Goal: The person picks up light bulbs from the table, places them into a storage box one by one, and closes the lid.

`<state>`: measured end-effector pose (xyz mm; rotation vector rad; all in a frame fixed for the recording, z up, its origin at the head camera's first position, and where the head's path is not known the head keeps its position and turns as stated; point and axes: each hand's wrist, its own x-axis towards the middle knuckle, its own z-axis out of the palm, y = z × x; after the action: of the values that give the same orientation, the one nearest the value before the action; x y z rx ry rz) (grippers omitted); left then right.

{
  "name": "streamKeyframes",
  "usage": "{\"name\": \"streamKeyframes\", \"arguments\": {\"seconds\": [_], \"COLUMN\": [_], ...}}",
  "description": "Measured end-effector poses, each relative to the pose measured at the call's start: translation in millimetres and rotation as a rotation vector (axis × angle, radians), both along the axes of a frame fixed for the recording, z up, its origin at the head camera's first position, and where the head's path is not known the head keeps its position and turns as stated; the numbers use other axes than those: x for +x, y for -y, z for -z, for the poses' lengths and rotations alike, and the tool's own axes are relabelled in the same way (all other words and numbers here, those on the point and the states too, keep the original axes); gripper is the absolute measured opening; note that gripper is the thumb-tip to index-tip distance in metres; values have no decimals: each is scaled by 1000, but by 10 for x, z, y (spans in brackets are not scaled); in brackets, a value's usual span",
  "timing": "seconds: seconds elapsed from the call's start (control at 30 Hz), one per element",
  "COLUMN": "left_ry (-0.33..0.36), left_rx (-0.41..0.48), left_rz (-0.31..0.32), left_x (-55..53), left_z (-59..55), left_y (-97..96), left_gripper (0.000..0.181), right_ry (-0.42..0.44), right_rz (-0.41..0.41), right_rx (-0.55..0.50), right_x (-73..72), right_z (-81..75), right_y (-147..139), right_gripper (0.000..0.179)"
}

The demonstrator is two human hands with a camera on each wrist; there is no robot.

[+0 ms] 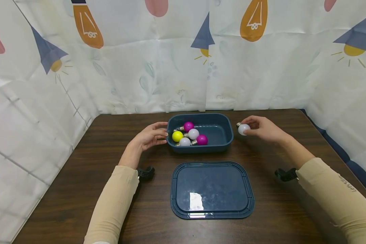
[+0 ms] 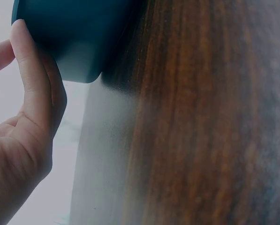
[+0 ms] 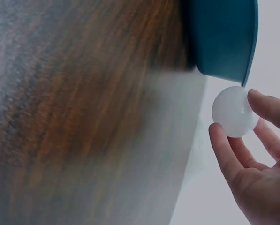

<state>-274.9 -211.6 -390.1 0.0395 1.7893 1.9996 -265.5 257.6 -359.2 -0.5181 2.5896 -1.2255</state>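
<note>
My right hand [image 1: 263,128] pinches a white light bulb [image 1: 243,129] between thumb and fingers, just right of the dark blue bin [image 1: 228,135]. The bulb's metal screw base points up and left. In the right wrist view the white globe [image 3: 231,112] shows close to the bin's rim, fingertips around it. At the bin's left end, my left hand [image 1: 150,137] rests its extended fingers against the wall and rim. Several bulbs lie in the left half of the bin: a yellow bulb [image 1: 177,136], white bulbs [image 1: 193,134] and magenta bulbs [image 1: 202,139].
A flat dark blue lid [image 1: 213,189] with a ridged rim lies on the brown wooden table [image 1: 152,217], in front of the bin. Behind the table's far edge hangs a white printed curtain [image 1: 177,67]. Dark bands [image 1: 286,174] sit at both wrists.
</note>
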Motion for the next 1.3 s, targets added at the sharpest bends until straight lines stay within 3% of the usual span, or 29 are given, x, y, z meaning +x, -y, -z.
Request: {"name": "streamKeyframes", "arguments": {"seconds": [0.9, 1.3], "left_ry": [-14, -13], "left_rx": [-7, -16], "left_rz": [12, 15], "left_x": [-23, -11], "left_z": [-6, 11], "left_y": [-15, 14], "left_gripper": [60, 61], "right_ry": [-100, -121], "right_rz": [-43, -65], "right_rx": [74, 53], "right_x": [-28, -48], "right_z": [-357, -440], "right_y": [47, 200], "right_gripper": [40, 40]}}
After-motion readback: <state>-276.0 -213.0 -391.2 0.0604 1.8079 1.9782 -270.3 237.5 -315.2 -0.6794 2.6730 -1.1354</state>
